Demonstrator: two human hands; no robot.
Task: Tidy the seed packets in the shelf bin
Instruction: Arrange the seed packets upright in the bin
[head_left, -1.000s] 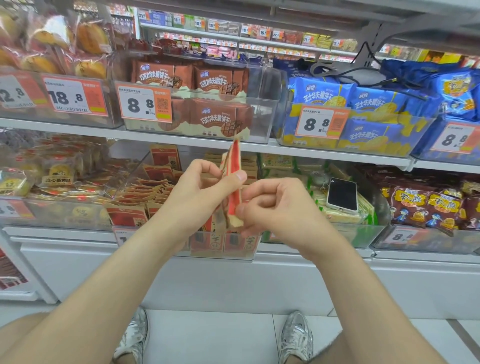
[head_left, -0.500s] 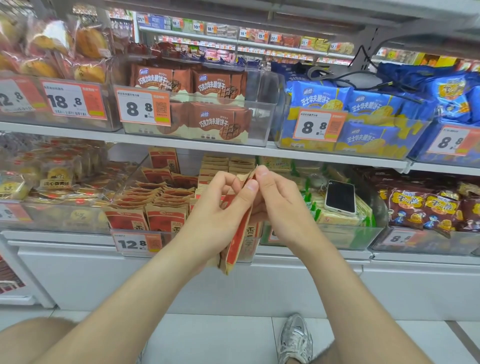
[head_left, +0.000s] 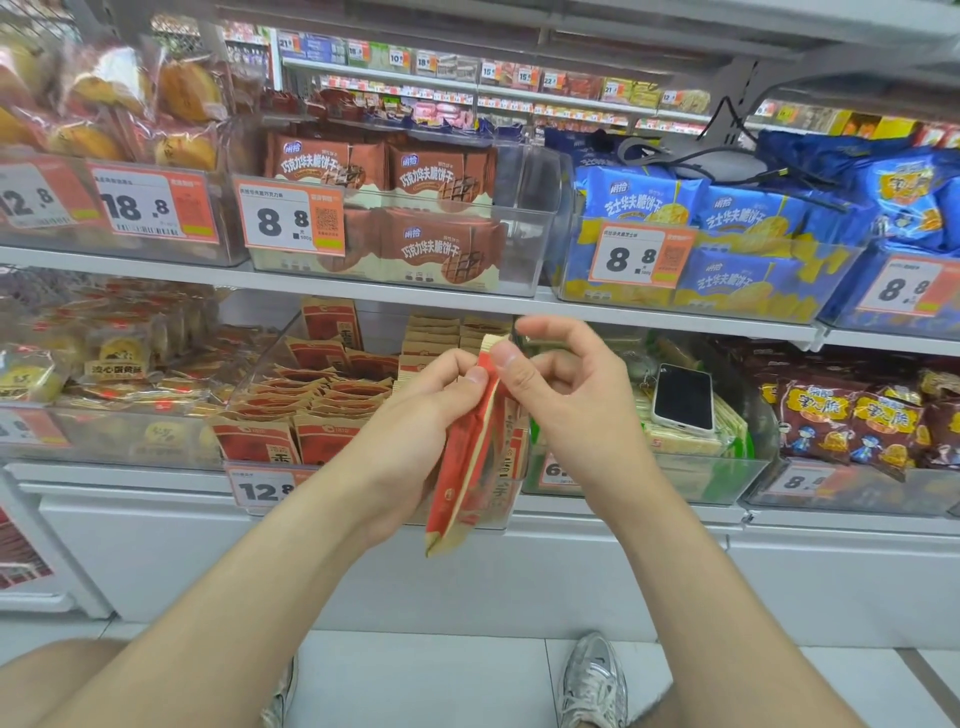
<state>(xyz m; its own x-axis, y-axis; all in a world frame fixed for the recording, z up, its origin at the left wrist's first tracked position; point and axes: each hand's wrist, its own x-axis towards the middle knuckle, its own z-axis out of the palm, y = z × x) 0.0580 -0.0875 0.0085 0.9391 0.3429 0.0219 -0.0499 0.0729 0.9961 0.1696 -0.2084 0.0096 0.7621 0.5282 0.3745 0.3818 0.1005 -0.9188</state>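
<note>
Reaching out over a grey shoe (head_left: 592, 680) on the floor tiles, both hands meet just in front of the shelf bin (head_left: 262, 358). The left hand (head_left: 415, 441) grips the held packet (head_left: 467, 483) round its middle, fingers wrapped behind it. The right hand (head_left: 571, 415) pinches the packet's top edge with the thumb, its other fingers loosely curled and holding nothing else. The packet hangs edge-on, red and tan, tilted with its lower corner below the bin's front. Whether it is one packet or a few stacked I cannot tell.

The step looks like squaring the packet before filing it. It would go best by keeping the left grip firm, running the right thumb along the top to flatten it, then turning the face forward and sliding it upright into a row.

Behind the hands, the seed packets (head_left: 332, 395) on the bin's left lie in a loose slanted heap, while those further right stand in neater files. A price tag (head_left: 262, 488) covers the near wall.

In the next bin to the right a phone (head_left: 682, 397) lies on green-and-white packs, well clear. The upper shelf (head_left: 363, 286), carrying brown biscuit packs (head_left: 441, 254), overhangs the bin, so headroom is likely tight.
</note>
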